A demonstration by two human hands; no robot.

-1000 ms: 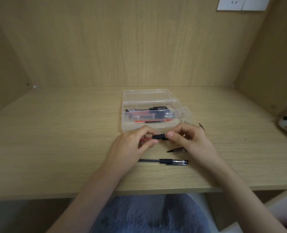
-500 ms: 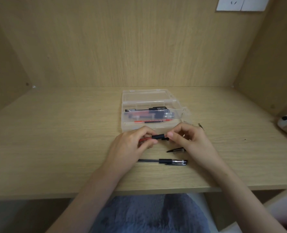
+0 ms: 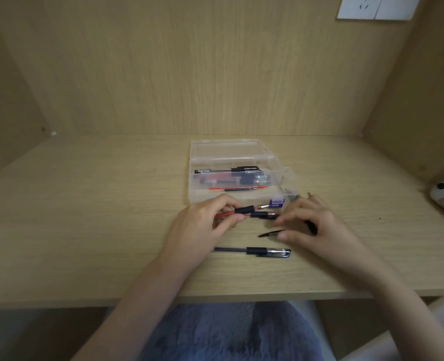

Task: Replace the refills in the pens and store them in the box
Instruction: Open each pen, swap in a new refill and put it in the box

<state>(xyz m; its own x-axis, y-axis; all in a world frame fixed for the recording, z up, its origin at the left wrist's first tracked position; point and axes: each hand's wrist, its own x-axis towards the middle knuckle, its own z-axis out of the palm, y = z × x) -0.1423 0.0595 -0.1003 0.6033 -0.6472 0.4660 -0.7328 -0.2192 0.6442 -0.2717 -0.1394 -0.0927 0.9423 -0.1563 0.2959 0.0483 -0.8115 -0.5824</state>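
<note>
Left hand [image 3: 202, 230] pinched red pen [image 3: 258, 214] just in front of box [image 3: 193, 178], grip and tip poking past its fingers. Right hand [image 3: 317, 230] blurred beside tip; hold unclear.

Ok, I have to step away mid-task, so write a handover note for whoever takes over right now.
The left hand pinches the red pen in front of the box.
The right hand is off that pen and blurred; a black piece pokes from under it, hold unclear.
The box is open, several pens inside. A black pen lies on the desk near the hands.
Done: some pens stored. Left: finish the red pen, deal with the black pen, box both.
</note>
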